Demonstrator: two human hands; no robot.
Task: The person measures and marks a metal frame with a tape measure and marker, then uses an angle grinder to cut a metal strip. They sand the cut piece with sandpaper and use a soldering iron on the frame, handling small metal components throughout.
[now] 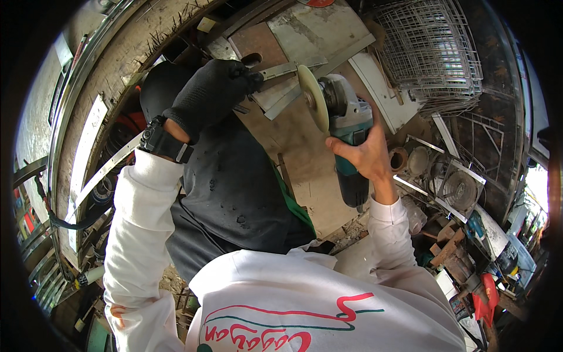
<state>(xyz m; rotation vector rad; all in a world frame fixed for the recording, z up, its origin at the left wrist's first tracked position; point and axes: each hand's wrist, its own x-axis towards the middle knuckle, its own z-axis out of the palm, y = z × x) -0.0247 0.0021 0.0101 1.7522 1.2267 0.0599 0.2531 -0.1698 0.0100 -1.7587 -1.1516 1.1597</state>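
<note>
My left hand (214,91), in a black knit glove, is closed round a narrow pale metal strip (280,71) with small marks or holes along it. The strip's free end points right, close to the disc; whether they touch I cannot tell. My bare right hand (368,154) grips a teal and grey angle grinder (352,124) by its body, thumb across the near side. The grinder's pale yellowish disc (313,98) stands nearly edge-on, facing my left hand. Beneath my left hand, dark cloth (234,193) with small holes covers my leg.
Flat boards and sheets (311,35) lie on the ground ahead. At the far right stands a stack of wire mesh (431,53). Round metal parts (460,188) and tools crowd the right side. Long metal bars (97,176) lean along the left.
</note>
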